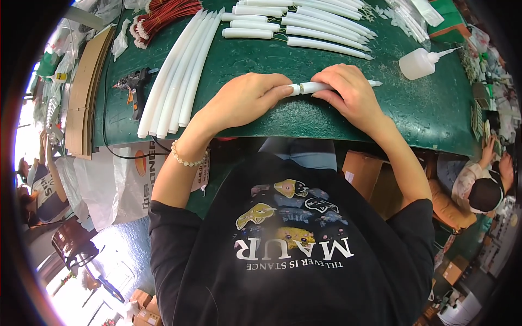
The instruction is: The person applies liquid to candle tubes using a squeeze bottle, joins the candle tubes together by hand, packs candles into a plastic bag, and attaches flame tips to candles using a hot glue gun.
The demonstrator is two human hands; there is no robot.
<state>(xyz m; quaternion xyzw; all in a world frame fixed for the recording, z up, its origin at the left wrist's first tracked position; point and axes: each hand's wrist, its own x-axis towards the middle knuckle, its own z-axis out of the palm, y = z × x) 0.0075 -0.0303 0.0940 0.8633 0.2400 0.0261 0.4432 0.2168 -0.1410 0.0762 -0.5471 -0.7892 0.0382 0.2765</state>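
Note:
Near the front edge of the green table, my left hand (244, 99) closes around a short white candle base (295, 89). My right hand (352, 96) grips the longer white taper candle (311, 88), whose pointed tip sticks out past the fingers. The two pieces meet end to end, with a narrow dark seam or gap between them; whether they are fully joined, I cannot tell. Beyond my hands lie several short white tubes (248, 33) linked by thin wires to tapered white sticks (326, 45). Several long white taper candles (179, 81) rest side by side left of my left hand.
A black glue gun (135, 89) lies at the left, its cable running over the table edge. Bundled red wires (168, 19) sit at the far left. On the right stands a white squeeze bottle (418, 63) with a thin nozzle. Cardboard sheets (87, 92) line the left edge. Other people sit at both sides.

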